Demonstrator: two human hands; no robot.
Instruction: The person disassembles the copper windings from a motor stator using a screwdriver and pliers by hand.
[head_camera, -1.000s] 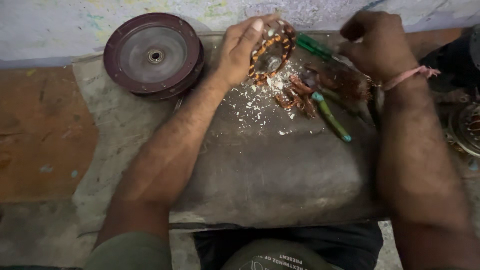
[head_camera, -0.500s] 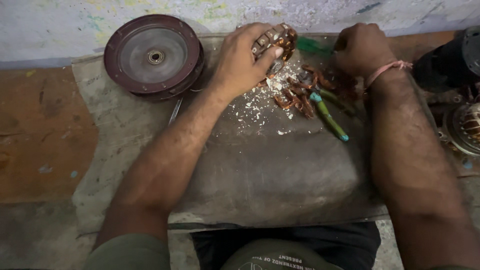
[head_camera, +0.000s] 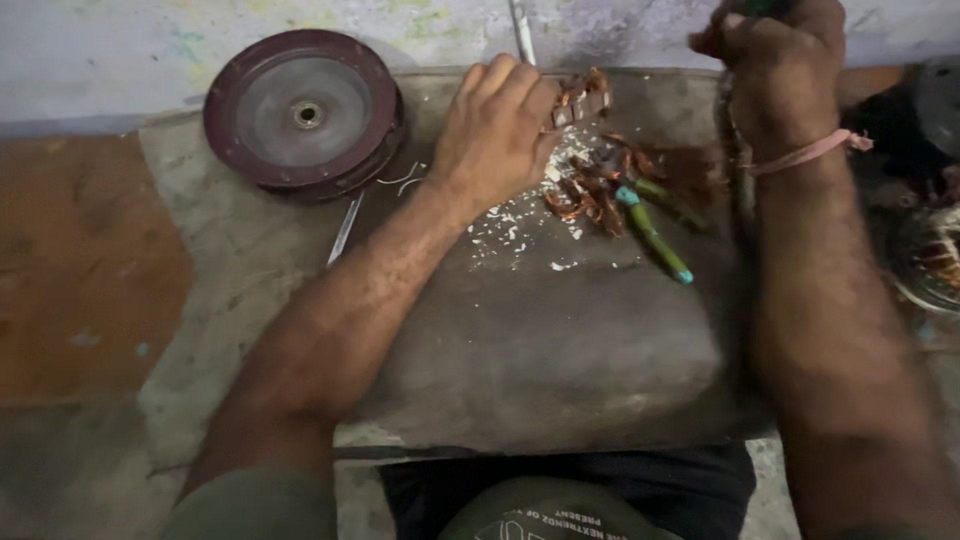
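Note:
My left hand lies knuckles-up at the far side of a grey stone slab, its fingers closed over a bundle of copper winding. My right hand is a raised fist at the top right, apart from the winding, with a pink thread round the wrist. A bit of green handle shows at the top of the fist; the rest of that tool is hidden. Loose copper scraps and white flakes lie below my left hand. Pliers with green grips rest beside them.
A round maroon metal wheel lies at the back left. A thin metal rod lies beside it, and a metal strip sticks up behind my left hand. A wound motor part sits at the right edge. A wall runs along the back.
My left hand has closed down over the copper winding and covers most of it. My right fist has risen toward the top edge, away from the scraps.

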